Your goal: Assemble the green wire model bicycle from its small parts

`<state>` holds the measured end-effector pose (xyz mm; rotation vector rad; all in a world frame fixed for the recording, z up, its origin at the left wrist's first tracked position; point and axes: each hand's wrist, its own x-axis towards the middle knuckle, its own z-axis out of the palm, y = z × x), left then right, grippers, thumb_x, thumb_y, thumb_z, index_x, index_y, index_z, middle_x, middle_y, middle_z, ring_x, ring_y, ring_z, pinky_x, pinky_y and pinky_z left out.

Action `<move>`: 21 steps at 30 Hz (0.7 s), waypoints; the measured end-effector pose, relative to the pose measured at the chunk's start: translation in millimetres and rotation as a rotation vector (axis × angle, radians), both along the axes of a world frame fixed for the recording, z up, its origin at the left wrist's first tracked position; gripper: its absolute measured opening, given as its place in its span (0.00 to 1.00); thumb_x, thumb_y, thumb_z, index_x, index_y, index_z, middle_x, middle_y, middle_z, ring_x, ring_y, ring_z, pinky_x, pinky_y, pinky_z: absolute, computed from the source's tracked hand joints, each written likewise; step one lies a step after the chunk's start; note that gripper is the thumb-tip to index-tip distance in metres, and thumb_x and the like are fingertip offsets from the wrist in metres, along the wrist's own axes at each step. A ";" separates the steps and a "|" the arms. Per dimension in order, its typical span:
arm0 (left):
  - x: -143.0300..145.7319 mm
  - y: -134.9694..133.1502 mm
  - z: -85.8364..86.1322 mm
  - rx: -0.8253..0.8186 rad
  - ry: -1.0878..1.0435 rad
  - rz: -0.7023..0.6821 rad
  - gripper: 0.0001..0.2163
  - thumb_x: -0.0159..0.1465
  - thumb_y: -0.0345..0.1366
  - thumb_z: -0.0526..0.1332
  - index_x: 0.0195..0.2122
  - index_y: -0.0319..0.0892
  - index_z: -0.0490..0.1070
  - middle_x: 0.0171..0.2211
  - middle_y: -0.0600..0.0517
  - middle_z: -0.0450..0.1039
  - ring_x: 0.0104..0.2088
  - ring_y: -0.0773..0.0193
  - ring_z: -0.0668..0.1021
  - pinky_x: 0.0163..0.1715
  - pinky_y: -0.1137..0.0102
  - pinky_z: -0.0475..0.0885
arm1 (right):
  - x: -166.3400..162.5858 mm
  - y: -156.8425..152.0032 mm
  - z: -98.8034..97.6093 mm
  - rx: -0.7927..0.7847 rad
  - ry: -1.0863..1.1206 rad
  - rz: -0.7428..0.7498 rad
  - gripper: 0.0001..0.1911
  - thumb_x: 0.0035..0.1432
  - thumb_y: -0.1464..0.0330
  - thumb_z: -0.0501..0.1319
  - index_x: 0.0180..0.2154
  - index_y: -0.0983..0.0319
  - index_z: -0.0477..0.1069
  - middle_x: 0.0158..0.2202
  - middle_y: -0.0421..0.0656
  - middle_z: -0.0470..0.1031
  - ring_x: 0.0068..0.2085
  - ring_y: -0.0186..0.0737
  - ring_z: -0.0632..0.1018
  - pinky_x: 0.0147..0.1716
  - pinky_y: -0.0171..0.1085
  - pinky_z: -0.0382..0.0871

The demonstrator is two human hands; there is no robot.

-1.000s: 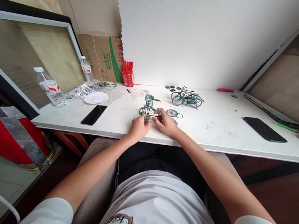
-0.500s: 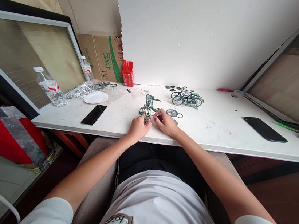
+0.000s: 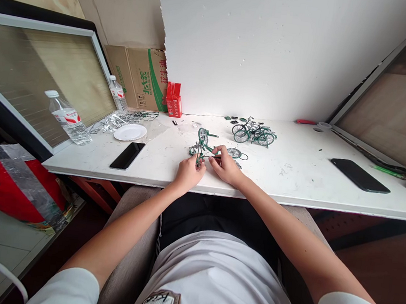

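A green model bicycle (image 3: pixel 203 137), with one wheel visible, is tilted above the white table (image 3: pixel 282 177). My left hand (image 3: pixel 188 174) is closed around its near end, and the fingertips hide part of the frame. My right hand (image 3: pixel 225 166) pinches a thin, dark rod-like tool (image 3: pixel 207 156) whose tip points at the bicycle beside my left fingertips; its exact kind is too small to tell. Just past my right fingers lie a loose spoked wheel (image 3: pixel 234 153) and a thin ring (image 3: pixel 244 157).
Two assembled model bicycles (image 3: pixel 254 133) stand farther back, near small dark green pieces (image 3: pixel 234 119). To the left are a phone (image 3: pixel 127 155), a white plate (image 3: pixel 129 132), part frames (image 3: pixel 112 121) and water bottles (image 3: pixel 68 118). A black phone (image 3: pixel 360 175) lies right.
My right index finger has lifted slightly, and the loose wheel beyond it has shifted a little to the right. My left hand and the bicycle stay in place.
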<state>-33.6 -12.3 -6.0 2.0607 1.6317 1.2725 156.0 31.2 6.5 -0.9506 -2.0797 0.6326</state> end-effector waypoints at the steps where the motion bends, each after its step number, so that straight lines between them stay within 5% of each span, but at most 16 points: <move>1: 0.0 0.0 -0.2 0.000 0.001 0.001 0.10 0.68 0.31 0.62 0.49 0.42 0.78 0.42 0.45 0.86 0.38 0.55 0.86 0.47 0.64 0.80 | 0.1 0.1 -0.1 0.004 -0.002 0.002 0.15 0.72 0.55 0.55 0.52 0.55 0.58 0.27 0.35 0.69 0.27 0.43 0.74 0.32 0.39 0.64; 11: -0.8 2.7 -2.7 -0.018 -0.002 0.035 0.11 0.68 0.33 0.63 0.51 0.40 0.77 0.44 0.43 0.86 0.39 0.54 0.87 0.47 0.64 0.81 | 0.1 2.6 -0.8 0.020 -0.024 -0.017 0.12 0.72 0.55 0.56 0.45 0.56 0.63 0.37 0.44 0.80 0.35 0.45 0.79 0.37 0.41 0.68; 21: -1.0 0.0 2.2 -0.041 -0.078 -0.002 0.11 0.69 0.33 0.63 0.51 0.41 0.76 0.42 0.44 0.86 0.39 0.54 0.87 0.45 0.65 0.81 | 0.1 -2.1 8.8 -0.056 -0.035 0.063 0.14 0.74 0.54 0.53 0.41 0.56 0.62 0.26 0.37 0.74 0.27 0.41 0.74 0.35 0.40 0.66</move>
